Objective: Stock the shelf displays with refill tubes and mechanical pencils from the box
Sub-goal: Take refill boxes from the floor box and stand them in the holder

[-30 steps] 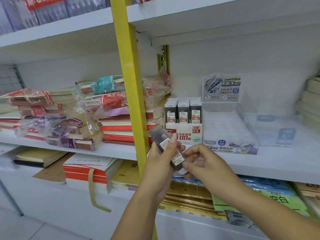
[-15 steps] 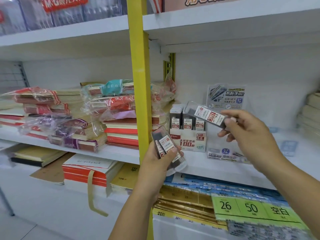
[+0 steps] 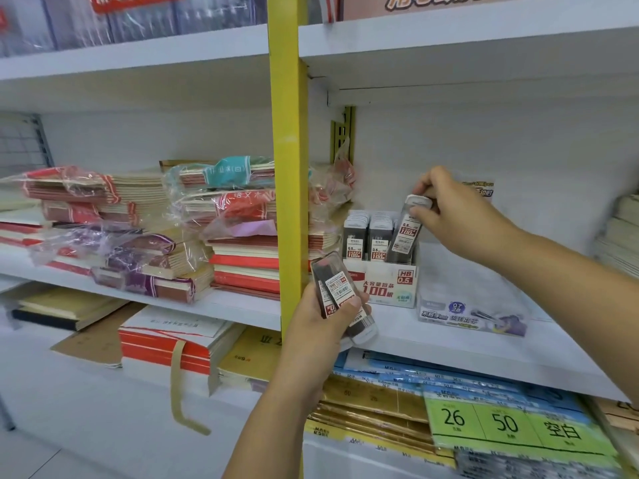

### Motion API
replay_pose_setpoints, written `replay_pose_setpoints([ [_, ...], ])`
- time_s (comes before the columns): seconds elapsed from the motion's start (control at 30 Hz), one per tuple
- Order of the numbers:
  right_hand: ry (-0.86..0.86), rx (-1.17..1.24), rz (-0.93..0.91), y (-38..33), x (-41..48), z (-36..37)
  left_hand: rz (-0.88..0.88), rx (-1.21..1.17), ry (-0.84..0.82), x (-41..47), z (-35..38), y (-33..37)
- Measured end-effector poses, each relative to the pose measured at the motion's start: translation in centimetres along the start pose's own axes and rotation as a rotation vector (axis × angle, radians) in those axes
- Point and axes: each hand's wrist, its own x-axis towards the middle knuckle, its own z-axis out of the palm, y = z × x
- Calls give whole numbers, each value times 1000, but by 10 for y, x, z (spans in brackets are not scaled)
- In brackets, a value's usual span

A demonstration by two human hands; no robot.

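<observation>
- Right grip (image 3: 449,216) is clamped on one refill tube (image 3: 405,236), thumb and fingers pinching its white cap.
- The tube leans slightly, its lower end at the right-hand row of the display box (image 3: 387,288), beside two filled rows.
- Left grip (image 3: 325,326) is curled tight round a bundle of spare tubes (image 3: 337,288), held low, just left of the box and in front of the yellow post (image 3: 287,167).
- The box stands on the white shelf (image 3: 449,344), with a clear display (image 3: 470,316) just beside it.
- Wrapped notebooks (image 3: 242,257) are stacked left of the post.
</observation>
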Motion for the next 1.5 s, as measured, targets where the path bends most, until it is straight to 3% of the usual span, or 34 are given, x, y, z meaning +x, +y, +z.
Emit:
replay_pose_setpoints([
  [0.3, 81, 101, -35, 10, 7, 7, -6, 9, -15, 1, -3, -1],
  [0.43, -34, -4, -40, 18, 5, 21, -9, 30, -33, 1, -2, -3],
  [0.6, 83, -86, 47, 24, -9, 25, -20, 45, -83, -1, -2, -1],
  [0.7, 203, 107, 13, 11, -37, 25, -28, 74, -134, -2, -2, 1],
  [0.83, -66, 546, -24, -16, -76, 31, -41, 155, -228, -4, 3, 5],
  [0.93, -186, 635, -42, -24, -89, 37, -29, 230, -279, -6, 6, 5],
  [1.17, 0, 915, 149, -11, -89, 31, -65, 130, -227, -6, -3, 1],
  [1.27, 14, 894, 195, -5, -88, 24, -83, -22, -140, -6, -8, 0],
  [1.4, -184, 799, 136, -3, -94, 19, -22, -146, -35, -5, -11, 3],
  [1.5, -245, 590, 48, -7, -99, 21, 21, -126, 26, -5, -10, 4],
])
